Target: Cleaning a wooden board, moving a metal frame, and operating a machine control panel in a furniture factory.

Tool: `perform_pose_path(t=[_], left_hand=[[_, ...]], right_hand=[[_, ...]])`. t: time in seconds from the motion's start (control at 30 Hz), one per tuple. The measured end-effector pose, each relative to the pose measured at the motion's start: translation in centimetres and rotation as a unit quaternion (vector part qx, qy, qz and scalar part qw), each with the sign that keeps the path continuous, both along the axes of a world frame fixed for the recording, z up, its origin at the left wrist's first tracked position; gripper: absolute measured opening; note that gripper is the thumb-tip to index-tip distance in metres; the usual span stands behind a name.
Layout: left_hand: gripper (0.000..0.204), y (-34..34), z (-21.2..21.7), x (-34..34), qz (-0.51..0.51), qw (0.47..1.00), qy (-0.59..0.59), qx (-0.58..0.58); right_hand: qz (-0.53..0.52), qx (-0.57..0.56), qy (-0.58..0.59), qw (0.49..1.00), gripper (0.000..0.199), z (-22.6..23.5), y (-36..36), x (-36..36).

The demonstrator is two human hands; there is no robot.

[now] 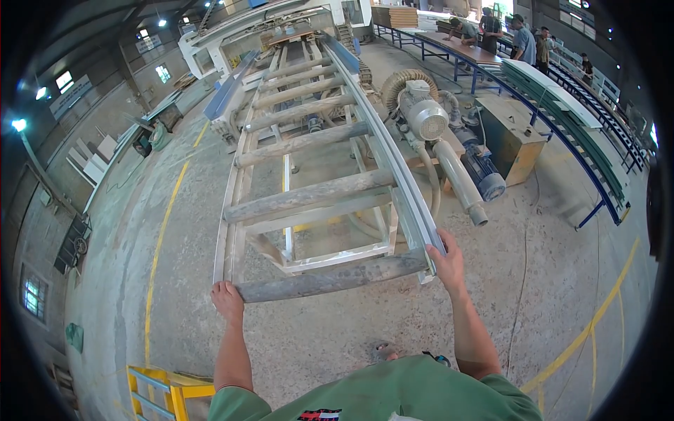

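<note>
In front of me stretches a long roller conveyor (309, 284), a pale metal frame with dusty grey rollers across it. At the near end of its left rail, my left hand (228, 300) is closed over the corner, beside the nearest roller. My right hand (449, 261) grips the near end of the right rail (414, 203), thumb on top and the other fingers partly hidden by the metal. Both arms reach forward, one to each side of the frame. Beneath the rollers, a lower white crossbar (337, 261) and legs show.
Right of the conveyor stand a dusty motor blower (428, 116) with a pipe and a blue motor (488, 175). Farther right runs a blue-legged roller line (597, 196) bearing boards, with several people behind. A large machine (210, 52) stands at the far end; a yellow step frame (179, 393) is near my left.
</note>
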State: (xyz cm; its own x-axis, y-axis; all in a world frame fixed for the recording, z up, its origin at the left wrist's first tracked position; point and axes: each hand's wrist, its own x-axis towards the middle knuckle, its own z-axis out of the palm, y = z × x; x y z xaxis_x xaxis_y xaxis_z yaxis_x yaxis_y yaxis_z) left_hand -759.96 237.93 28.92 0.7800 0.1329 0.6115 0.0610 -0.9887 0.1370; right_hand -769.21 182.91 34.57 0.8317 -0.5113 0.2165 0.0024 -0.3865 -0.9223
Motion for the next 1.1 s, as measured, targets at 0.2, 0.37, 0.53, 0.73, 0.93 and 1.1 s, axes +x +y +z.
perform_pose_path(t=[0.2, 0.37, 0.53, 0.73, 0.93, 1.1], left_hand=[[0.029, 0.1, -0.3, 0.2, 0.005, 1.0, -0.003, -0.009], [0.029, 0.1, -0.2, 0.1, 0.013, 1.0, 0.005, -0.007], [0.029, 0.2, -0.3, 0.1, 0.006, 1.0, 0.003, -0.003], [0.028, 0.6, -0.7, 0.3, 0.005, 1.0, 0.001, 0.008], [0.028, 1.0, -1.0, 0.7, -0.013, 1.0, -0.023, 0.006], [0.028, 0.6, -0.9, 0.6, -0.007, 1.0, -0.02, -0.003]], right_hand=[[-0.002, -0.017, -0.014, 1.0, 0.049, -0.3, -0.1, 0.1], [-0.005, -0.013, -0.004, 1.0, 0.05, -0.3, 0.0, 0.1], [-0.006, -0.014, -0.01, 1.0, 0.051, -0.6, -0.1, 0.1], [0.007, 0.0, -0.009, 1.0, 0.051, -0.4, -0.1, 0.2], [0.004, 0.0, -0.006, 1.0, 0.05, -0.1, 0.2, 0.3], [0.007, 0.002, -0.006, 1.0, 0.05, -0.6, 0.0, 0.3]])
